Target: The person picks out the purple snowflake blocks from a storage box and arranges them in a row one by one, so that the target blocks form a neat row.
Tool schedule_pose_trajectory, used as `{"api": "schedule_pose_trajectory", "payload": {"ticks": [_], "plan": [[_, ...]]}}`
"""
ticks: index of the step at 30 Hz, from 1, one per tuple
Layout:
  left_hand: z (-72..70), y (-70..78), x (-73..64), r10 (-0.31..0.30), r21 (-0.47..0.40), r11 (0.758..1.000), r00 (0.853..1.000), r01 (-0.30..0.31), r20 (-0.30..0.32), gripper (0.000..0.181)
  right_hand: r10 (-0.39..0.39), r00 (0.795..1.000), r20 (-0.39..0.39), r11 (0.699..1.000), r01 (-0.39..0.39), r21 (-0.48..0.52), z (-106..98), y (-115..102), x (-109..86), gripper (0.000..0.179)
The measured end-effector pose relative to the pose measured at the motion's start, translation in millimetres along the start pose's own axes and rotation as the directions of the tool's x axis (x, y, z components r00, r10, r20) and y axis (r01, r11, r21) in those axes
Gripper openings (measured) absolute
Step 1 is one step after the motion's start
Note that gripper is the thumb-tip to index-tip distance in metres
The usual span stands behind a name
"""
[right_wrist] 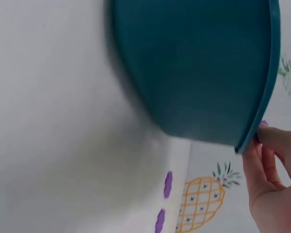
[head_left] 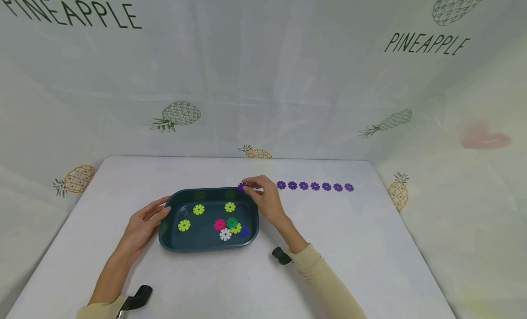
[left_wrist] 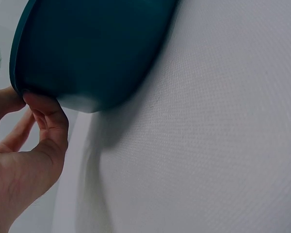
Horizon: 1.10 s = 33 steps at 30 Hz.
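My left hand [head_left: 140, 227] grips the left end of a dark teal tray [head_left: 197, 242], thumb on the rim; the left wrist view shows the fingers at the tray's edge [left_wrist: 77, 53]. At the tray's far right corner, my right hand [head_left: 268, 201] pinches a purple flower-shaped disc [head_left: 241, 186] between thumb and fingertips. Inside the tray lie several yellow-green discs [head_left: 199, 209], plus a pink disc [head_left: 220, 224], a green disc [head_left: 232, 222], a white disc [head_left: 225, 235] and a blue disc [head_left: 243, 231] clustered at the right.
A row of several purple discs [head_left: 314, 186] runs rightward along the back of the white table [head_left: 346, 236]. Another purple disc is partly hidden behind the right hand. A pineapple-printed curtain [head_left: 263, 81] hangs behind. Black wrist camera mounts [head_left: 139, 298] sit at both wrists.
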<state>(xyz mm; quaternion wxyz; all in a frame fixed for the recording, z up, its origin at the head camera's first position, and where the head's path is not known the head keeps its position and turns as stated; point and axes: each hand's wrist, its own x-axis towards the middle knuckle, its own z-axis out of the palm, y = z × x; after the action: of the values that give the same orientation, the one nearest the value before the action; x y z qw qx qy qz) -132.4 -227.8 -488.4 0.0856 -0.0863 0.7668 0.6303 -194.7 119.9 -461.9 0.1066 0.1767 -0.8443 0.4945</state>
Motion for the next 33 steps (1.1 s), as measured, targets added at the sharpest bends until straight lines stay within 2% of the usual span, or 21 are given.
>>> {"api": "schedule_pose_trajectory", "payload": {"ticks": [11, 19, 33], "plan": [[-0.3, 2.4, -1.8, 0.003, -0.007, 1.0, 1.0, -0.003, -0.003, 0.07, 0.029, 0.991, -0.128, 0.999, -0.027, 0.018, -26.4, 24.1, -0.9, 0.02], [-1.4, 1.7, -2.5, 0.0, -0.013, 1.0, 1.0, 0.0, -0.003, 0.07, 0.134, 0.975, -0.18, 0.991, -0.131, 0.026, -45.5, 39.9, -1.0, 0.019], [0.5, 1.0, -1.1, 0.012, -0.011, 1.0, 1.0, -0.012, -0.007, 0.068, 0.229, 0.942, -0.247, 0.973, -0.227, 0.035, -91.2, 71.4, -2.5, 0.023]]}}
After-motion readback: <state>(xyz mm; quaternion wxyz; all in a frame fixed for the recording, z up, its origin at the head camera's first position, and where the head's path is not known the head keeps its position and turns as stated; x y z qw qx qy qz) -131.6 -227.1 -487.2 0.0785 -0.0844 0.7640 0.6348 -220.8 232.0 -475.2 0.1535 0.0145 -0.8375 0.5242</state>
